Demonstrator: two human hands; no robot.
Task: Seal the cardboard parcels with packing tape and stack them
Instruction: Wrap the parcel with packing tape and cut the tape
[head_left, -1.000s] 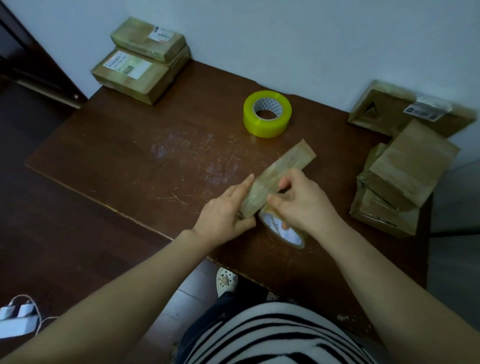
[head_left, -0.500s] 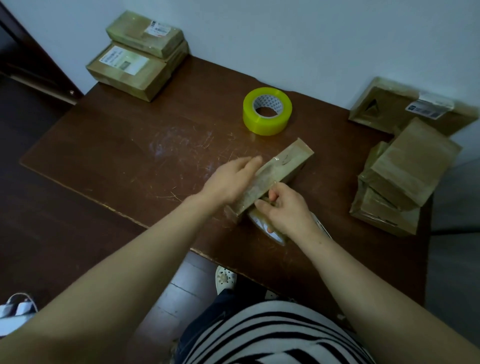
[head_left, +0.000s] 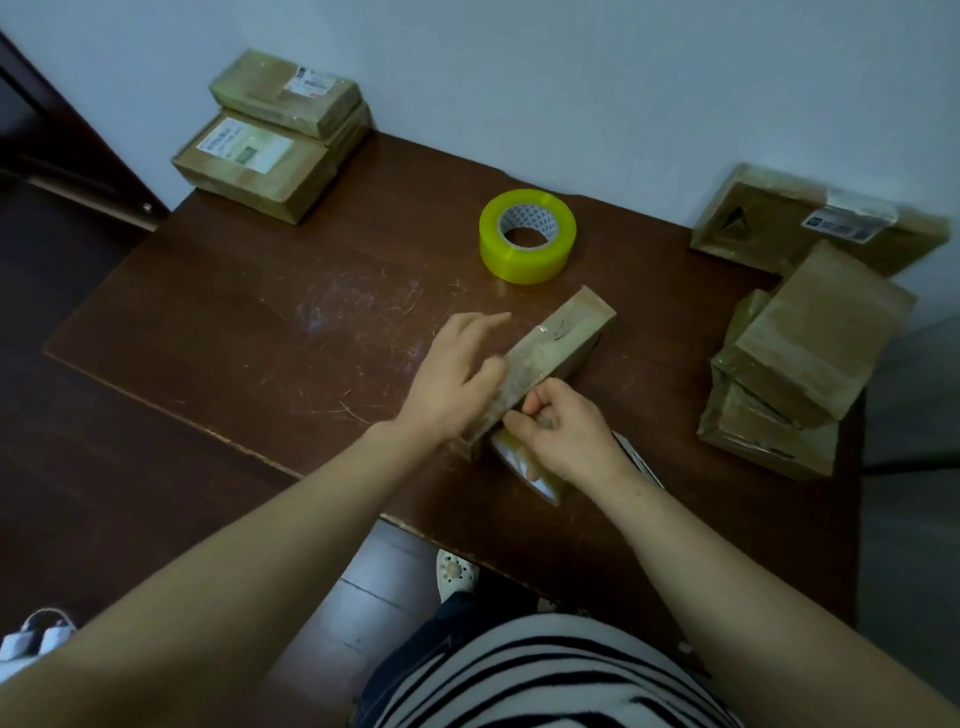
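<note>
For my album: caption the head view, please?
Left hand steadies a slim parcel; right hand grips a tape roll at its near end.

A top in black and white horizontal stripes fills the frame at 6 o'clock. Just above it, a narrow patch of dark blue trousers shows. Beyond them sits a pale clog-style shoe with round holes across its toe. Both forearms are bare from the frame's edge to the left grip and the right grip.
</note>
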